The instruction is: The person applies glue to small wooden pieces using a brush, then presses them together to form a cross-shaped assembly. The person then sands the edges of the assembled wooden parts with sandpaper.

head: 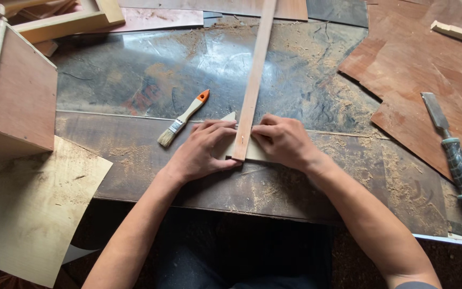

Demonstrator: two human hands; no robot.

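Both hands' grip pinching wooden strip [253, 80], left hand [201, 150], right hand [284, 140], strip pointing away

A long, narrow reddish-brown wooden strip [254, 80] runs from the top of the frame down to the centre, lying flat and slightly tilted. Its lower end rests on a small pale wooden piece [240, 147] at centre frame.

Your left hand [201, 150] and right hand [283, 140] flank the long reddish wooden strip [253, 80], which lies on a pale triangular wooden piece [252, 152]; the orange-tipped paintbrush [184, 118] lies left, the green-handled chisel [452, 144] far right.
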